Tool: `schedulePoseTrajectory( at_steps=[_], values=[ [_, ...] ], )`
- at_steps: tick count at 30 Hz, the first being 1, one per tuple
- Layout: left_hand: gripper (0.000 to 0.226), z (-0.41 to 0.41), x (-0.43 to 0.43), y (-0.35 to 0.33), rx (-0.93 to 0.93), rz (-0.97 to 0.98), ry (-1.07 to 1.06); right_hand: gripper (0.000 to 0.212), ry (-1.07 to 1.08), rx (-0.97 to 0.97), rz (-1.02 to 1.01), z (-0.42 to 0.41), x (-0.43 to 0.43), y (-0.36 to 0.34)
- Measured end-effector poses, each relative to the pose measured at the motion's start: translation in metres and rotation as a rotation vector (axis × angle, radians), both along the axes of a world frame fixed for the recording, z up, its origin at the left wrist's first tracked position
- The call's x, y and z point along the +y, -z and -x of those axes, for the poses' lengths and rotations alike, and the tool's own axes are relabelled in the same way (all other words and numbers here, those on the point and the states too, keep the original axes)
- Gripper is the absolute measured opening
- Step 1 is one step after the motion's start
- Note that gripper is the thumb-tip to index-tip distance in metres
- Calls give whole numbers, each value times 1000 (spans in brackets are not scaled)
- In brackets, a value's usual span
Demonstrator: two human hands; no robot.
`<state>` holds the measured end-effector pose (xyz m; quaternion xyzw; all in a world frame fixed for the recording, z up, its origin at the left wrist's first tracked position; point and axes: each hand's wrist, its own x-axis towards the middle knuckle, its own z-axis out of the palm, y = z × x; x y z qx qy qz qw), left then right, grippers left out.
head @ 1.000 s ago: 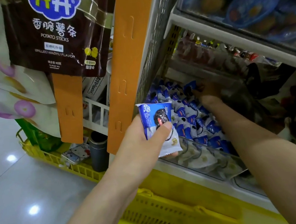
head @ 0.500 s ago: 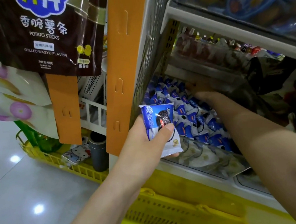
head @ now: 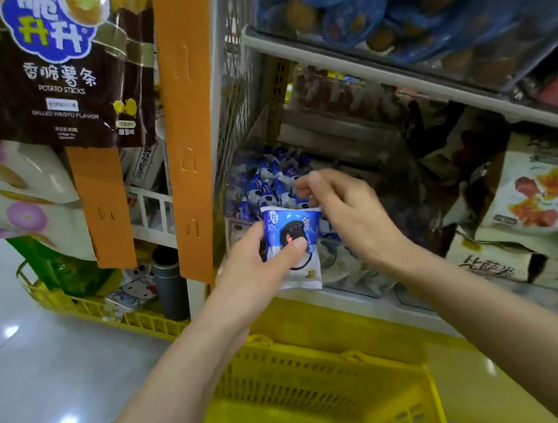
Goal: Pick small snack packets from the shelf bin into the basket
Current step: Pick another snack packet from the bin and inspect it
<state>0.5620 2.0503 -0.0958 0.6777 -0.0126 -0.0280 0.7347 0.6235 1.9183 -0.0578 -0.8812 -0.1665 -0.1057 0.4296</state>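
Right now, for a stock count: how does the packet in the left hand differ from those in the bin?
The held packet stands upright in the left hand; the bin packets lie heaped at all angles. The held packet shows nearly whole; the bin packets overlap. Both are blue and white.

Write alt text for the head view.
The left hand holds a blue-and-white packet above a yellow basket; the right hand, blurred, fingers curled, hovers by its top corner, before a shelf bin of similar packets.
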Motion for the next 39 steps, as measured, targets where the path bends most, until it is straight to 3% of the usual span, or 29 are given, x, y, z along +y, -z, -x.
schedulePoseTrajectory(
  at_steps=[5, 9, 11, 19, 26, 28, 33, 36, 39],
  values=[
    [29, 7, -8, 5, -52, -40, 26, 15, -51, 176, -27, 44, -19, 9],
    [27, 14, -17, 8, -74, -68, 53, 14, -31, 423, -281, 55, -38, 19],
    [18, 16, -22, 8, -99, -81, 46, 10, -16, 452, -353, 61, -44, 27],
    [19, 21, -32, 14, -112, -107, 6, 11, 15, 298, -351, 76, -46, 50],
    [16, 22, -35, 24, -22, -93, 32, 6, 7, -178, 139, 85, -52, 54],
    [16, 24, -35, 23, 8, -64, 48, 5, 12, -219, 180, 85, -52, 54],
    [23, 26, -33, 21, 116, -78, 111, 9, 166, 86, -299, 82, -51, 48],
    [29, 26, -31, 22, 132, -5, 45, 6, 196, 280, -600, 78, -56, 40],
    [16, 23, -24, 20, 55, 79, -103, 3, 90, 433, -664, 80, -55, 39]
  ],
)
